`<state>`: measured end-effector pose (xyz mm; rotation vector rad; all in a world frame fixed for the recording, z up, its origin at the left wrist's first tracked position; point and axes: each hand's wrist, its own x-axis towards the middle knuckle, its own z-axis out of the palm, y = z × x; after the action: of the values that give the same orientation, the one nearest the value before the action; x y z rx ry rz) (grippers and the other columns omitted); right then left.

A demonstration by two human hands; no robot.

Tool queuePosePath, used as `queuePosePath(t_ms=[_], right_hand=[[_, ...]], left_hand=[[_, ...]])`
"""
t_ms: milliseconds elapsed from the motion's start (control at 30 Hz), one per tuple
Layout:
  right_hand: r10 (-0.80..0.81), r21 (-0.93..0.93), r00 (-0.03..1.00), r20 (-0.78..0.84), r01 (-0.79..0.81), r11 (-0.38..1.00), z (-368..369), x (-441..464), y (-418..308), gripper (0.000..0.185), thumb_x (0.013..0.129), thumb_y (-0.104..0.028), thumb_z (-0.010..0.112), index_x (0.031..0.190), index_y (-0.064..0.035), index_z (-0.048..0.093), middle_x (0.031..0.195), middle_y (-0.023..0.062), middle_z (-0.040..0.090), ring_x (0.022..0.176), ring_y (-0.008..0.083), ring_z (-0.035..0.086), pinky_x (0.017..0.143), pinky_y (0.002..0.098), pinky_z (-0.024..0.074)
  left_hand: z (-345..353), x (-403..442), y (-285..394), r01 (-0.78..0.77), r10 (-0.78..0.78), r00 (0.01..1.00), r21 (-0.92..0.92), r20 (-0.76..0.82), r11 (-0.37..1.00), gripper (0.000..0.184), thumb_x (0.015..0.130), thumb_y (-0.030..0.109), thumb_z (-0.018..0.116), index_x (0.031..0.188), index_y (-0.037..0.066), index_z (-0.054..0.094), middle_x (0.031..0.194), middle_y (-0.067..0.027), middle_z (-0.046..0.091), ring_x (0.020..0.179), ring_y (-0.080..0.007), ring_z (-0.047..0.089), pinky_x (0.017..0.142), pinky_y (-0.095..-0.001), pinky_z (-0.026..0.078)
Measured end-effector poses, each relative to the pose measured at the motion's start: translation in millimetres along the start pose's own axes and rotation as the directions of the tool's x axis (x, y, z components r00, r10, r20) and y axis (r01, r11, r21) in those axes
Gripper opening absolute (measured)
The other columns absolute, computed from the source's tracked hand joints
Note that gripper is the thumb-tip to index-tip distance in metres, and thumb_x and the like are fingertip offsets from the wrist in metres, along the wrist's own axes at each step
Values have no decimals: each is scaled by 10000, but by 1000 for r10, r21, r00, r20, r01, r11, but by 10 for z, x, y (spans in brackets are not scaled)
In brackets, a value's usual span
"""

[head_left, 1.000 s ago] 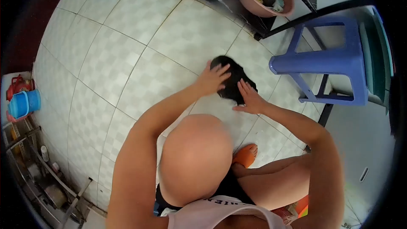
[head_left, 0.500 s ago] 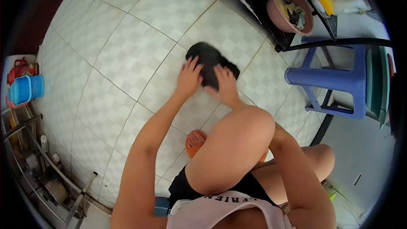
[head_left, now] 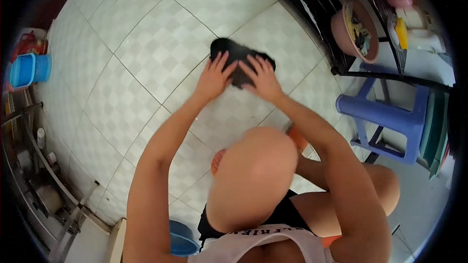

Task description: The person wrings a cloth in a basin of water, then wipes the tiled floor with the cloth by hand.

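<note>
A black cloth (head_left: 239, 52) lies on the tiled floor (head_left: 141, 44).

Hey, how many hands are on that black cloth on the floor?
2: the left hand is on the left part of the black cloth, the right hand on its right part. None seem hidden.

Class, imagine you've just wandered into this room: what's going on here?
A person with bent knees has both hands on a black cloth lying on the tiled floor. The left hand and right hand rest side by side on it, palms down and fingers spread, with no closed grip. To the right of the hands stand a blue stool and, farther up the picture, a pink basin.
</note>
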<state>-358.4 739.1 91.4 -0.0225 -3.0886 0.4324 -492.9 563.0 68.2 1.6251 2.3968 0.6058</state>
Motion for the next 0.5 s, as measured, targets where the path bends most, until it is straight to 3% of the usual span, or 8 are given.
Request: queuePosePath(t_ms=[100, 200, 267, 333, 367, 433, 500], right_hand=[[61, -26, 997, -49, -62, 998, -73, 565, 438, 800, 773, -375, 716, 1455, -249, 317, 1449, 134, 342, 1305, 398, 323, 1071, 538, 277], [192, 5, 980, -57, -192, 981, -80, 824, 454, 763, 730, -326, 717, 1410, -243, 380, 1415, 137, 372, 1292, 398, 332, 1063, 568, 263], [269, 8, 957, -107, -270, 963, -33, 790, 297, 711, 695, -310, 708, 1353, -224, 453, 1379, 141, 402, 1271, 396, 349, 1051, 593, 257], [295, 41, 926, -234, -293, 955, 22, 614, 64, 564, 682, -352, 664, 1172, -110, 524, 1292, 159, 447, 1227, 402, 373, 1031, 609, 255], [315, 45, 907, -280, -316, 948, 68, 502, -76, 580, 692, -369, 668, 1186, -105, 517, 1304, 161, 437, 1238, 406, 359, 1034, 614, 242], [404, 68, 862, -305, -404, 912, 162, 146, -437, 613, 711, -401, 677, 1213, -95, 504, 1329, 167, 418, 1262, 415, 332, 1040, 624, 217], [483, 82, 829, -282, -481, 873, 264, -198, -774, 647, 731, -434, 685, 1240, -85, 491, 1353, 173, 398, 1286, 423, 304, 1045, 634, 192]], left_hand=[[-78, 629, -111, 153, -150, 987, 51, -53, 987, 645, 833, 216, 651, 1417, 212, 378, 1491, -145, 308, 1329, -344, 357, 1057, -499, 326], [-121, 882, -154, 226, -225, 973, 10, -51, 974, 565, 806, 121, 641, 1340, 163, 462, 1440, -146, 372, 1244, -359, 436, 1000, -436, 403], [-129, 808, -140, 193, -197, 980, -102, -29, 976, 524, 785, 79, 627, 1289, 139, 496, 1396, -156, 405, 1179, -378, 470, 952, -426, 443], [-10, 555, -133, 41, -64, 987, -152, -148, 987, 523, 744, 19, 613, 1247, 110, 504, 1360, -170, 419, 1122, -391, 487, 933, -438, 454], [14, 418, -114, -27, -1, 987, -172, -161, 985, 530, 744, 11, 610, 1253, 118, 506, 1372, -165, 414, 1142, -387, 480, 940, -436, 453], [-2, 31, 14, -77, 84, 996, -228, 21, 971, 547, 743, -3, 606, 1264, 134, 509, 1396, -155, 402, 1183, -379, 465, 954, -431, 451], [-94, -196, 112, -121, 147, 984, -229, 104, 966, 565, 743, -18, 601, 1276, 149, 512, 1420, -144, 391, 1224, -372, 451, 968, -427, 449]])
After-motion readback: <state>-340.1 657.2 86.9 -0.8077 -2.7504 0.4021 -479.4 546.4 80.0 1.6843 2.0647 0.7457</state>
